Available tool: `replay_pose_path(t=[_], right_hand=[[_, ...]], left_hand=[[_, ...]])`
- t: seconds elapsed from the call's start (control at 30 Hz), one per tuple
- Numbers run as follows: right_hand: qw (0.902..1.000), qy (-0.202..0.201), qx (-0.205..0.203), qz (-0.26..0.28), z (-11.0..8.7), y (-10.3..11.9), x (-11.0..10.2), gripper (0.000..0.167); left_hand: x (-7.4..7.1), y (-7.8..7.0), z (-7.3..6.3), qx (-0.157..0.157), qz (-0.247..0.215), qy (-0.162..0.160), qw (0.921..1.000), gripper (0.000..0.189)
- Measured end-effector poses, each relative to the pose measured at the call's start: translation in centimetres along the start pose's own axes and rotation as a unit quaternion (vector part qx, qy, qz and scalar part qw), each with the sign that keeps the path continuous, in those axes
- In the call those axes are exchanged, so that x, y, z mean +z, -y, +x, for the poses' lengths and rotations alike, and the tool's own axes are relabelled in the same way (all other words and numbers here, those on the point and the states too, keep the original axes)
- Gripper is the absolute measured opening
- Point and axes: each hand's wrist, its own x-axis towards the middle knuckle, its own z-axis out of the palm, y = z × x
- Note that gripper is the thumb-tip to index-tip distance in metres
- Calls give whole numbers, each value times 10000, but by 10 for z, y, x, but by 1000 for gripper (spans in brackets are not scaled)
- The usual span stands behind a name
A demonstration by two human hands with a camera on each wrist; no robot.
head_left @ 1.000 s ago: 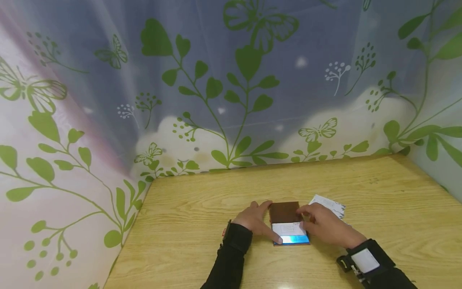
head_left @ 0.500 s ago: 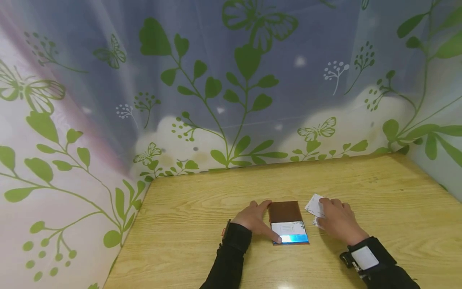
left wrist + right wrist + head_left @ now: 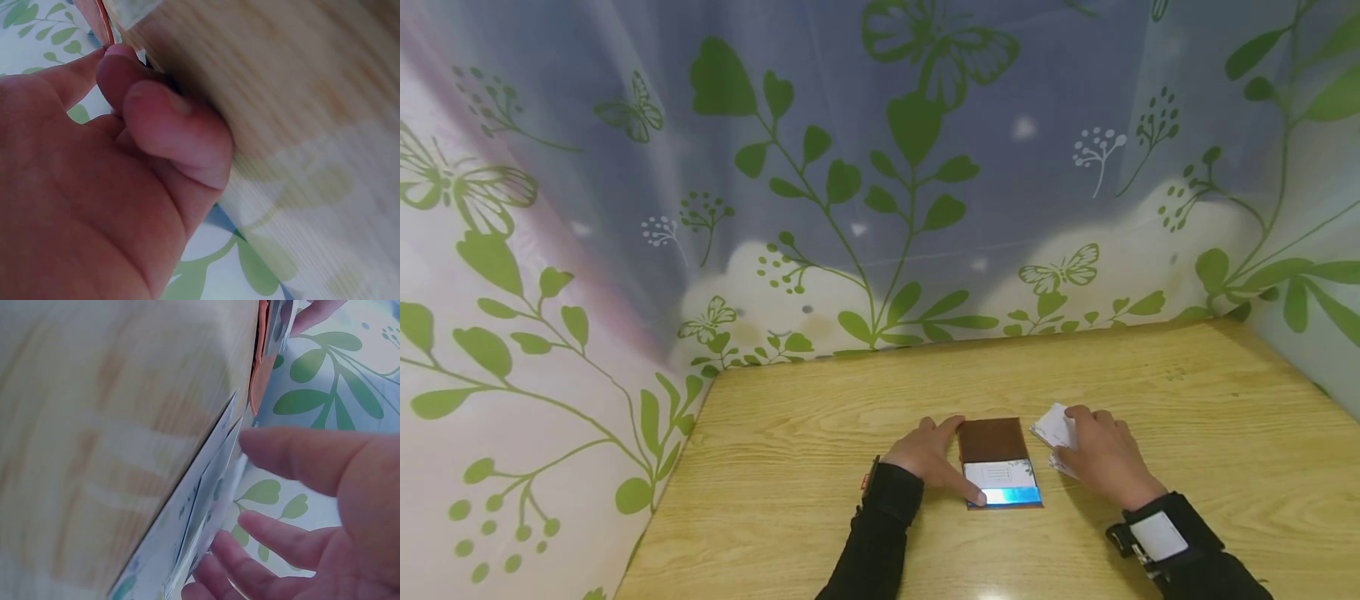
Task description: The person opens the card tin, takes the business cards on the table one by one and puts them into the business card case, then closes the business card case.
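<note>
A brown card holder (image 3: 991, 440) lies unfolded on the table, its lower half bearing a white printed card under a shiny blue-lit clear pocket. My left hand (image 3: 925, 454) holds its left side, the thumb lying on the lower corner and a finger reaching the upper corner. In the left wrist view the other fingers (image 3: 181, 134) curl against the tabletop beside the holder's orange edge. To the right, my right hand (image 3: 1101, 454) holds white cards (image 3: 1055, 427) with leaf prints. The right wrist view shows the thumb at the edge of these fanned-out cards (image 3: 209, 475), fingers bent below.
The pale wood-grain table (image 3: 820, 417) carries the holder and cards near its front middle. A curtain (image 3: 925, 208) printed with green leaves and butterflies encloses the back and both sides. Black straps circle both wrists, the right one with a white patch (image 3: 1159, 535).
My right hand has moved from the holder's right edge to the white cards and taken hold of them, shifting them slightly left. My left hand has stayed on the holder.
</note>
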Motion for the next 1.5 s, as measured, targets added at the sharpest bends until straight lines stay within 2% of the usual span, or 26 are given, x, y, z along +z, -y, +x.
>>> replay_pose_path(t=[0.13, 0.43, 0.53, 0.73, 0.87, 1.23, 1.5], right_hand=[[9999, 2, 52, 148, 2, 1, -1, 57], [9992, 147, -61, 358, 3, 8, -3, 33], [9994, -24, -97, 325, 1, 9, -4, 31], [9972, -675, -307, -102, 1, 7, -4, 29], [9963, -807, -299, -68, 3, 7, -4, 28], [9952, -794, -372, 442, 3, 8, -3, 33], [9932, -495, -620, 850, 2, 12, -1, 27]], left_hand=[[0, 0, 0, -7, 32, 8, 10000, 120], [0, -1, -1, 5, 69, -15, 10000, 120], [0, 0, -1, 6, 53, -21, 10000, 120], [0, 0, 0, -6, 47, -6, 10000, 119], [0, 0, 0, 1, 89, 7, 10000, 119], [0, 1, 2, 12, 93, -17, 10000, 120], [0, 2, 3, 30, 106, -39, 9999, 121]])
